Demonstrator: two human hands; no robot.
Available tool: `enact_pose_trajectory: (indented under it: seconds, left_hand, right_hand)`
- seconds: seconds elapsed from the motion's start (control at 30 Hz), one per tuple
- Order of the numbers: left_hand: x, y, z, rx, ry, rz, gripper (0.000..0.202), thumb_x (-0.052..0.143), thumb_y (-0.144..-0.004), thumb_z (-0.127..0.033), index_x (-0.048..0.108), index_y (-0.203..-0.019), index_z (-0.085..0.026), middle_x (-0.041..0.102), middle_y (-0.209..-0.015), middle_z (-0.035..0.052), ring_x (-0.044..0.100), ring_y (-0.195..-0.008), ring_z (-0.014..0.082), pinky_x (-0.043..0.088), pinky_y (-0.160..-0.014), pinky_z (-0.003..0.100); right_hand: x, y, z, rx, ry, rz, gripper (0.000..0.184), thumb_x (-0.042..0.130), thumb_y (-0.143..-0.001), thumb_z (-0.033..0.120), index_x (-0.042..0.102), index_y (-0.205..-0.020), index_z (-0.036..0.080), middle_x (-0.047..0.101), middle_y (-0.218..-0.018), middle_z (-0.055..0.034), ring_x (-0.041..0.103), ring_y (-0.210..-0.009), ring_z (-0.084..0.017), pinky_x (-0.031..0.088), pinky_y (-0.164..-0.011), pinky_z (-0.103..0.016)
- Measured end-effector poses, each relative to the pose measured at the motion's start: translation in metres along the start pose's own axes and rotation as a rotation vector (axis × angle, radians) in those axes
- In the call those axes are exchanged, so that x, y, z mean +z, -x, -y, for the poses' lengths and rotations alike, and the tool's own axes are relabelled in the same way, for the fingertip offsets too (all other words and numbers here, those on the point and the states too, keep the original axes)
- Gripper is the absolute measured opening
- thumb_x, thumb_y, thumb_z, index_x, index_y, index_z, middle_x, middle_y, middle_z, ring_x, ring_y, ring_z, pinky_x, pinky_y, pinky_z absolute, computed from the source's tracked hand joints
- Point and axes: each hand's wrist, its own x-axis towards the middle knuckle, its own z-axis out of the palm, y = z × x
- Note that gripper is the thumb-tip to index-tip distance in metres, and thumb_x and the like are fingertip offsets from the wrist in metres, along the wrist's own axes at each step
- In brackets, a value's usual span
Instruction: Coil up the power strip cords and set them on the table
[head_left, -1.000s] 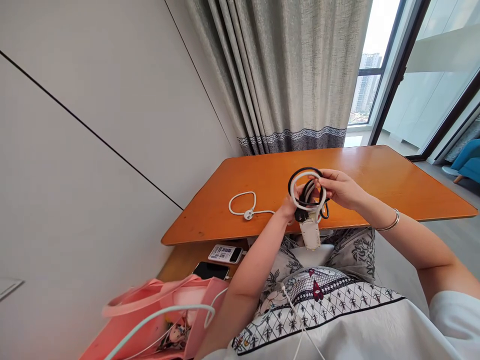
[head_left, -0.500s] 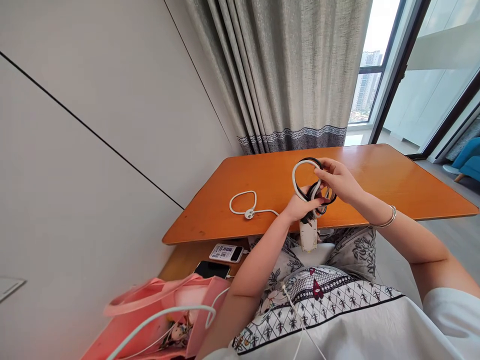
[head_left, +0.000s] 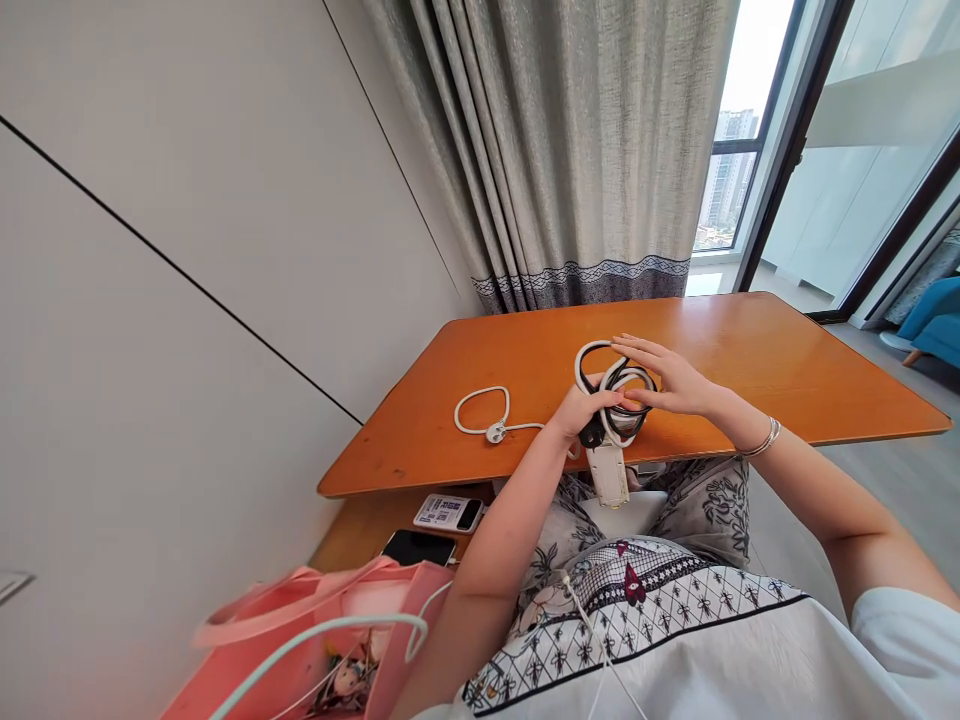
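Standing nearby, I see the left hand [head_left: 579,408] clenched round a black-and-white cable coil [head_left: 628,412] by the near edge of the tabletop [head_left: 409,420]; the right hand [head_left: 675,385], fingers spread and thumb apart, cups the coil's far and right sides. Beneath it, a narrow white block [head_left: 609,476] points lengthwise toward the patterned trousers [head_left: 720,510]. A white plug [head_left: 496,432] lies leftward, nearer the left hand.
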Motion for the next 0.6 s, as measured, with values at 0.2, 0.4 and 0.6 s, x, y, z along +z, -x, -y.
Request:
enact_pose_trajectory:
  seconds: [0.2,0.4,0.6]
  left_hand:
    - [-0.006,-0.007,0.001,-0.008,0.032,0.024,0.032,0.083,-0.050,-0.031,0.062,-0.067,-0.014,0.072,-0.065,0.0055,0.068,-0.063,0.0194,0.050,-0.058,0.024]
    - [-0.017,-0.010,0.002,-0.135,0.086,0.035,0.039,0.089,-0.046,-0.033,0.067,-0.071,-0.012,0.074,-0.070,0.0084,0.070,-0.065,0.0203,0.055,-0.063,0.028]
    - [-0.024,-0.013,-0.009,-0.188,0.054,-0.002,0.042,0.089,-0.053,-0.044,0.070,-0.072,-0.011,0.073,-0.071,0.0079,0.064,-0.059,0.0149,0.052,-0.059,0.025]
  right_hand:
    - [-0.008,-0.007,0.005,0.102,0.175,0.125,0.040,0.055,-0.090,0.023,0.065,-0.129,0.015,0.072,-0.118,-0.0162,0.069,-0.107,-0.029,0.053,-0.093,-0.042]
    - [-0.003,-0.005,0.011,0.233,0.147,0.047,0.028,0.054,-0.092,0.031,0.065,-0.114,0.016,0.072,-0.079,-0.0059,0.064,-0.067,-0.019,0.041,-0.065,-0.028]
    - [-0.006,-0.009,0.021,0.366,-0.031,-0.151,0.037,0.061,-0.082,0.033,0.052,-0.116,0.020,0.055,-0.058,0.0078,0.045,-0.049,-0.012,0.031,-0.056,-0.025]
